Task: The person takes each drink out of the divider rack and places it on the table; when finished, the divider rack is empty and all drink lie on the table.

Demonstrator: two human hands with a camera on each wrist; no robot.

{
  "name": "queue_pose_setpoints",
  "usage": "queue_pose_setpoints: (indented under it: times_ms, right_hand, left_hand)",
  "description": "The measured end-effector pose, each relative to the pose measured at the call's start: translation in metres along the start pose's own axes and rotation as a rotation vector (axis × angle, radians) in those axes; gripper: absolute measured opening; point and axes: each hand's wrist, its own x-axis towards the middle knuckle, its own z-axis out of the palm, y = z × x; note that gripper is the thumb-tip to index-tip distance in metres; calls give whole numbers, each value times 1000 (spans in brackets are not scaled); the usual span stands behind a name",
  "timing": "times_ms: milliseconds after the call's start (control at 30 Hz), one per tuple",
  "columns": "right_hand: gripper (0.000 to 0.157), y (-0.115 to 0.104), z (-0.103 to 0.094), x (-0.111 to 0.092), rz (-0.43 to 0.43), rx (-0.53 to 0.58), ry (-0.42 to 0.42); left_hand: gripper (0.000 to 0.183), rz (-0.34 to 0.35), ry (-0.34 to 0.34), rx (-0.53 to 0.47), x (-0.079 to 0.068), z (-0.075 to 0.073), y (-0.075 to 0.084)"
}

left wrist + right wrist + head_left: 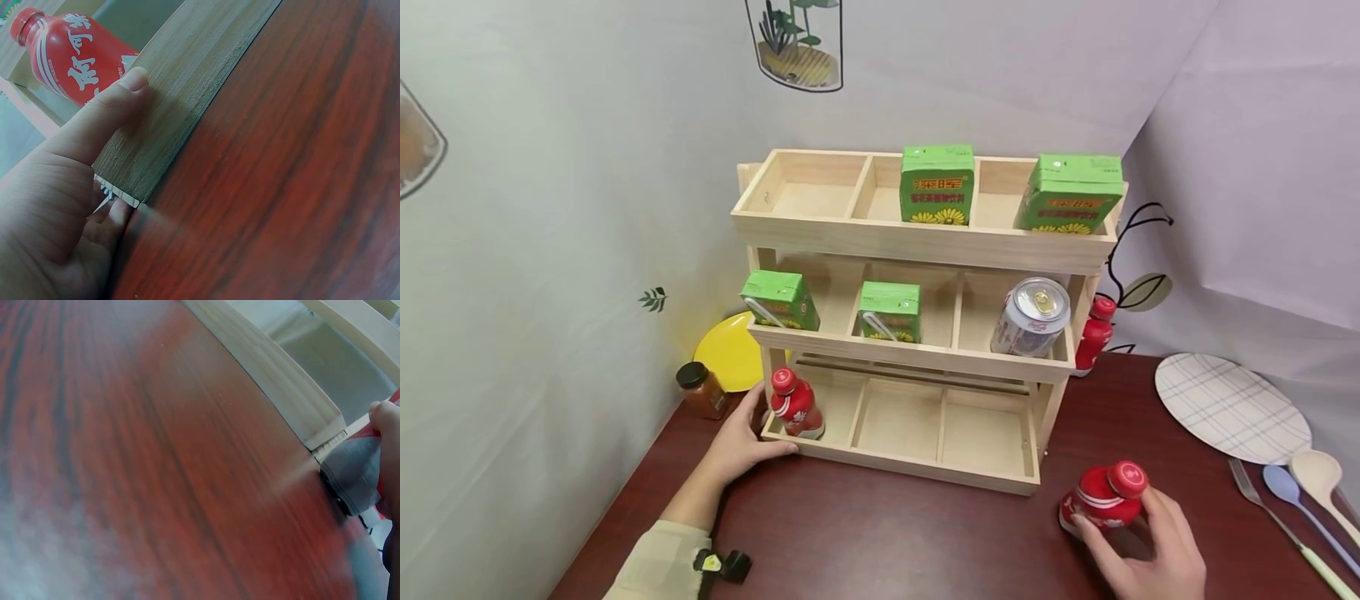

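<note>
A three-tier wooden shelf [917, 475] stands on the dark red table. My left hand [741, 442] grips its lower left corner, thumb [119, 103] on the front board and fingers round the side. Just by that thumb, a red bottle [797, 407] stands in the bottom tier's left compartment. In my right hand [1157, 550] is another red bottle [1101, 500], tilted, to the right of the shelf's bottom tier. The right wrist view shows only the grey lower part of this bottle [356, 472] beside the shelf corner, with the hand cut off by the frame edge.
Green drink boxes [936, 187] sit on the top and middle tiers. A silver can [1032, 317] occupies the middle tier's right compartment. Behind the shelf are a third red bottle [1093, 333], a yellow plate [726, 354] and a jar [700, 390]. A checked placemat [1232, 408] and utensils [1288, 487] lie right.
</note>
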Motion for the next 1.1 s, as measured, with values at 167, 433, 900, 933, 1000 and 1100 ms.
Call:
queue_pose_setpoints:
  times_ms: [167,433,900,933,1000,1100]
  right_hand:
    - [83,2,-3,-4,92,-110,-32]
    - [99,-8,0,1,396,-340,-126]
    - [102,13,1,12,367,-330,-169]
    - [102,14,1,13,367,-330,-165]
    - [101,19,0,15,373,-334,-161]
    - [99,27,0,22,372,-338,-151]
  left_hand:
    - [107,11,-3,13,1,-1,0]
    - [107,4,7,27,0,-2,2]
    - [107,9,-1,-31,-3,0,-3]
    - [107,14,-3,-37,-2,0,-4]
    - [108,20,-4,-42,-1,0,-3]
    - [108,23,-2,-36,-1,0,-2]
